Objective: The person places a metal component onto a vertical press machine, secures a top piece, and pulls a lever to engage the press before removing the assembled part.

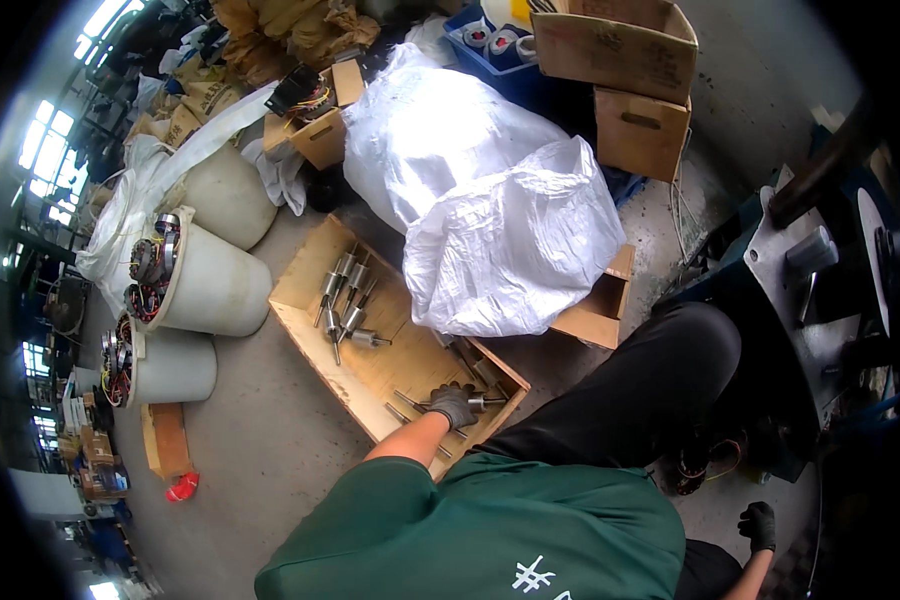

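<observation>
My left hand [454,404], in a dark grey glove, reaches down into a shallow wooden box [315,338]. Its fingers are closed around a metal motor rotor [483,402] with a thin shaft, near the box's right end. More rotors [348,318] lie loosely grouped toward the far left of the box, and several others lie beside and beneath the hand. Off to the lower right, my right hand [758,525], also gloved, hangs beside my leg, its fingers curled, with nothing visible in them.
A large white woven sack [510,230] overhangs the wooden box's far side. White buckets [215,285] with copper-wound stators [153,265] lie at left. Cardboard boxes [640,130] are stacked at the back right. A metal machine [795,290] stands right of my bent knee.
</observation>
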